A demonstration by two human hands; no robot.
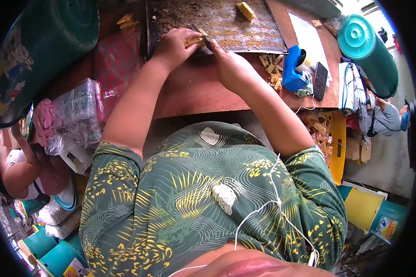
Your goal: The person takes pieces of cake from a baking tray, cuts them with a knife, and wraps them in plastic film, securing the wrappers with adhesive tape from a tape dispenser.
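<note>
Over the near edge of a worn, dark-stained baking tray, both hands work close together. My left hand is closed around a small yellow-brown baked bar. In my right hand is a knife, its dark blade against or very near the bar; exact contact is too small to make out. Another yellow bar lies on the far part of the tray. Brown crumbs are scattered over the tray's left side.
Trimmed pieces lie beside a blue tape dispenser and a phone. A yellow crate holds wrapped pieces below. Green drums and plastic packs stand left. Other people are at both sides.
</note>
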